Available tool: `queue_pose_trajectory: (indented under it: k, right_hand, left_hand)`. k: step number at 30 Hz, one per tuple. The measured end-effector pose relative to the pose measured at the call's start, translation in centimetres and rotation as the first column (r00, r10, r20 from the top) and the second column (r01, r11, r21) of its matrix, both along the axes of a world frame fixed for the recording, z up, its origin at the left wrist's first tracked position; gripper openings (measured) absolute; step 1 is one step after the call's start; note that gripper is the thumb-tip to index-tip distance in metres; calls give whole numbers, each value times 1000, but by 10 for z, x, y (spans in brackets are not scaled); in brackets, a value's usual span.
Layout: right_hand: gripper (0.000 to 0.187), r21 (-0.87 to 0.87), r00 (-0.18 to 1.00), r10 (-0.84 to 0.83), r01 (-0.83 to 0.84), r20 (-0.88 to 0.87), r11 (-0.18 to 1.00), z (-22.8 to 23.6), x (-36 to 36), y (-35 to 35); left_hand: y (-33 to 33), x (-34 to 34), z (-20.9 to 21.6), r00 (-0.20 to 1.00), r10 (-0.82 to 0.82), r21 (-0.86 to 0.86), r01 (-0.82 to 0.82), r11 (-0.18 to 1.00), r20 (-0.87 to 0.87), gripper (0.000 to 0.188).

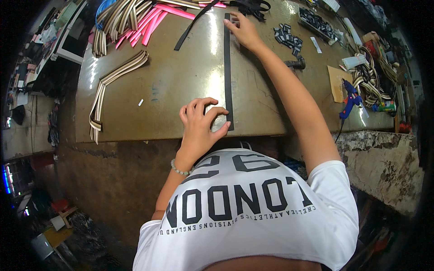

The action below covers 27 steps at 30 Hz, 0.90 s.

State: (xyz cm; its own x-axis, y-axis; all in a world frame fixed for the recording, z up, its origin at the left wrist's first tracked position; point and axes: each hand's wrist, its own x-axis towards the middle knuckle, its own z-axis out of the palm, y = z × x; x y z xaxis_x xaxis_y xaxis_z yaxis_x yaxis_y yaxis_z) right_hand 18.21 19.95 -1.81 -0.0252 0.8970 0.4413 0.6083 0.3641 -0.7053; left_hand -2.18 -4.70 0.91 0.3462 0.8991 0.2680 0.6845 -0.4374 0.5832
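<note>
A long, flat black strip (228, 74) lies lengthwise on the table, its near end by the front edge. Beside that end is my left hand (199, 118), its fingers curved and apart, with thumb and index fingertips at the strip's left edge. My right hand (245, 34) reaches to the strip's far end. Its thumb and fingers are spread over the strip there, and nothing shows gripped between them. A looser black strap (194, 26) lies to the left of the far end, and a bunched black strap (251, 8) lies beyond my right hand.
Pink strips (151, 25) and beige-black bands (120, 20) pile at the back left; more bands (113, 74) lie nearer. Small black buckles (288, 38) sit right of my arm, near a filled tray (316, 25) and a dark hammer-like tool (296, 63). A blue glue gun (348, 101) rests at right.
</note>
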Motion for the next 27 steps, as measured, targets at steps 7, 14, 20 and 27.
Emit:
queue_pose_trajectory:
  k: [7, 14, 20, 27]
  right_hand:
    - [36, -145, 997, 26, -36, -69, 989, 44, 70, -164]
    - [58, 59, 312, -909, 949, -276, 308, 17, 229, -281]
    - [61, 100, 657, -733, 753, -175, 650, -11, 299, -265]
    - [44, -193, 888, -454, 435, -70, 880, 73, 165, -228]
  left_hand:
    - [19, -4, -1, 994, -6, 89, 15, 996, -108, 40]
    - [19, 0, -7, 979, -21, 81, 38, 996, -202, 49]
    - [18, -3, -9, 982, -40, 94, 58, 994, -183, 49]
    - [17, -6, -7, 989, -57, 106, 71, 992, -134, 48]
